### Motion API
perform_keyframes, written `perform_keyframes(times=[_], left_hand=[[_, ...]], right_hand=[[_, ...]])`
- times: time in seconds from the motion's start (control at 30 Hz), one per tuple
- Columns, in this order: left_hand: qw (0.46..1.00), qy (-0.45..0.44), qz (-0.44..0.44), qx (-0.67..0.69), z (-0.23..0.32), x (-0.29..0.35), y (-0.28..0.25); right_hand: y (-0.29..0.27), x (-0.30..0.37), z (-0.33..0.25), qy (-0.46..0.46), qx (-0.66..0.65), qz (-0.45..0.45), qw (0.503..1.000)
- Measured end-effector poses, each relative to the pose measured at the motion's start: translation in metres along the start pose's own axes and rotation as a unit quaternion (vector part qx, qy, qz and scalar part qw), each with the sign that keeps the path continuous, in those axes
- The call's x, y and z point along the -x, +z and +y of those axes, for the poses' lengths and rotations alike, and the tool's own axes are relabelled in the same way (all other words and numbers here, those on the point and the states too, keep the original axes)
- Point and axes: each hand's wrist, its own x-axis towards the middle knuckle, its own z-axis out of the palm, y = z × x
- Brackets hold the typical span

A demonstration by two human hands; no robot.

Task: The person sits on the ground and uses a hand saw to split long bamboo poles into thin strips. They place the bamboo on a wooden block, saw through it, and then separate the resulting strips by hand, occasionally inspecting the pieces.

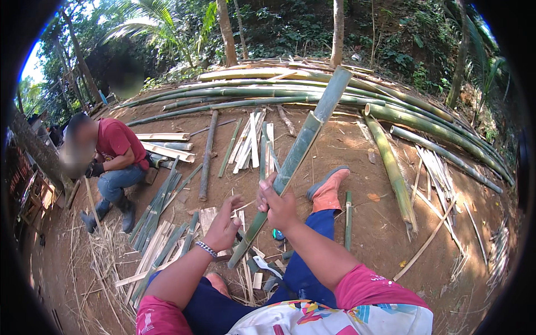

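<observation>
Right grip point(279, 207) wrapped round bamboo point(296, 156), ends above and below (left grip point(223, 229) spread).

Looks like an open-air bamboo-working yard at the edge of woodland, judging by the bare brown earth point(352, 152), the slender tree trunks point(337, 34) and the dense green foliage point(285, 34) behind. Has long bamboo poles point(245, 91) piled across the back, green split slats point(158, 207) laid out at the left, and thin pale strips point(435, 166) heaped at the right. Includes a co-worker point(118, 146) hunched low in dark boots point(128, 216), close to the slats.
</observation>
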Motion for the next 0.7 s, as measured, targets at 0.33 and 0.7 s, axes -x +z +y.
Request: perform_keyframes(times=[0.33, 0.7], left_hand=[[0.982, -0.050, 0.105, 0.150, 0.139, -0.018, -0.015], [0.938, -0.096, 0.334, -0.007, 0.119, 0.006, -0.002]], right_hand=[[0.038, 0.035, 0.072, -0.084, 0.307, -0.170, 0.933], [0.049, 0.048, 0.100, 0.035, 0.443, -0.210, 0.871]])
